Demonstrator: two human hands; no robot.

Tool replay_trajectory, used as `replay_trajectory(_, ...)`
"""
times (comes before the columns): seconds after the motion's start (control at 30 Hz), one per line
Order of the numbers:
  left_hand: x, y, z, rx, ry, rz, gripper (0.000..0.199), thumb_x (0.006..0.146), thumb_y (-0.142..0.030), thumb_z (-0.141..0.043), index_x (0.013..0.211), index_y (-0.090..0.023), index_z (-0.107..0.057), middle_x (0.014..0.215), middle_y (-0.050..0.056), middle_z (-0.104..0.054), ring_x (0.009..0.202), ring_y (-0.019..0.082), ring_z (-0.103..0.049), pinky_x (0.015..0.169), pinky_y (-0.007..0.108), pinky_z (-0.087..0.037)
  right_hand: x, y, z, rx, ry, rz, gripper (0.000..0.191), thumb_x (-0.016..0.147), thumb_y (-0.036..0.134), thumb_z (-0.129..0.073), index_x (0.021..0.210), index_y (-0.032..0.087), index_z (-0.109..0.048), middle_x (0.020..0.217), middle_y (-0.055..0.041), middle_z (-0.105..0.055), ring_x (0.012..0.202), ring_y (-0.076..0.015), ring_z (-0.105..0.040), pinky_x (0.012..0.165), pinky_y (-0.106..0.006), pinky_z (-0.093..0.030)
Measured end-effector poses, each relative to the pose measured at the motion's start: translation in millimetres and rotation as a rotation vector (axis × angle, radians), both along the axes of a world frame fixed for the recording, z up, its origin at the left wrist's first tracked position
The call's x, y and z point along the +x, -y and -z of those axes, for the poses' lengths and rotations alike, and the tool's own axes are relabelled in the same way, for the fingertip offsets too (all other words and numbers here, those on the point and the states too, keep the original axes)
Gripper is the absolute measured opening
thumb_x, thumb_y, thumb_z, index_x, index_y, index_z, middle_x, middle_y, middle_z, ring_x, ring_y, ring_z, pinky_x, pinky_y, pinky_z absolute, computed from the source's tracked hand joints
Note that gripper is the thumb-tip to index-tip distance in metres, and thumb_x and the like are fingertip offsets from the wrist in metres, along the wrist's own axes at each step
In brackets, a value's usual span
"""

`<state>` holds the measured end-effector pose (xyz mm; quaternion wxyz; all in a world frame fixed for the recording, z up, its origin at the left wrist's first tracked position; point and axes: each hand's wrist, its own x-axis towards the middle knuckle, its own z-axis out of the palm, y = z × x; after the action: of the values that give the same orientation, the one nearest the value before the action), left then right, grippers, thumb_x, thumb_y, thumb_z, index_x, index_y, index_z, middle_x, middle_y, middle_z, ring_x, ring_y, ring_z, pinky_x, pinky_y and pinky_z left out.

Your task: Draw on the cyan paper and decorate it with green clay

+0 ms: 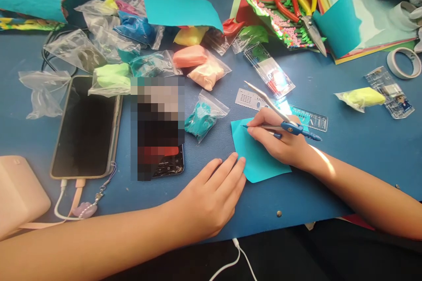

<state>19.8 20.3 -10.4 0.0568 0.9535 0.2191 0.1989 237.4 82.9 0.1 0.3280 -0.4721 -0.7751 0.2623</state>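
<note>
Item, the step in hand: marking, as judged, on a blue sheet [263,167] at centre right of the frame, with an open compass [292,128] wielded like a pen. Good practice called for a light, steady pinch close to the working tip, the free leg swung clear of paper and fingers, and gentle pressure, the sheet being thin and its lower edge lifted a little. The flat hand served best as an anchor, pressing the near corner against slipping.

Item, right hand [281,142]: fingers closed, thumb and forefinger pinched about one leg of the compass, its tip at the upper left of the sheet; the other leg pointed toward the upper left of the frame, above the knuckles.

Item, left hand [211,197]: open, palm down, fingers extended and slightly parted, grasping nothing; fingertips at the sheet's left edge, the rest over the desk [362,153]. How hard it pressed, one could not tell.

Items adjacent: a clear ruler [246,99], just beyond the sheet, partly behind the right hand; a bag of teal clay [200,118], left of the sheet; scissors [311,30], upper right of the frame; a tape roll [391,63], far right.
</note>
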Motion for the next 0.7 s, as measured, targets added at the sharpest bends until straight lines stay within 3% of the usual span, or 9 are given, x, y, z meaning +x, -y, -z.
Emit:
replay_trajectory(0.3, 2.3, -0.4, 0.0, 0.003, -0.005, -0.009, 0.034, 0.095, -0.017, -0.041, 0.116, -0.005, -0.065, 0.127, 0.015, -0.067, 0.119, 0.030, -0.062, 0.097, 0.041, -0.043, 0.9, 2.7, 4.3, -0.037, -0.022, 0.117, 0.017, 0.081, 0.007, -0.054, 0.070, 0.020, -0.050, 0.060, 0.0051, -0.049, 0.051, -0.0079, -0.046, 0.050, -0.022, -0.036)
replay_trajectory(0.53, 2.1, 2.3, 6.6, 0.011, 0.029, -0.022, 0.036, 0.094, -0.018, -0.041, 0.118, -0.005, -0.064, 0.129, 0.016, -0.066, 0.122, 0.031, -0.058, 0.098, 0.042, -0.042, 1.2, 0.8, -2.5, -0.023, 0.025, -0.073, 0.016, 0.083, 0.009, -0.055, 0.072, 0.020, -0.051, 0.060, 0.0040, -0.053, 0.054, -0.0090, -0.047, 0.053, -0.021, -0.041)
replay_trajectory(0.7, 0.6, 2.6, 3.1, 0.001, -0.007, -0.015, 0.036, 0.094, -0.018, -0.042, 0.119, -0.006, -0.064, 0.131, 0.016, -0.065, 0.123, 0.031, -0.057, 0.099, 0.041, -0.042, -0.1, 2.6, 2.8, 0.004, -0.019, 0.075, 0.016, 0.082, 0.007, -0.055, 0.073, 0.019, -0.052, 0.061, 0.0047, -0.053, 0.052, -0.0078, -0.048, 0.050, -0.021, -0.040)
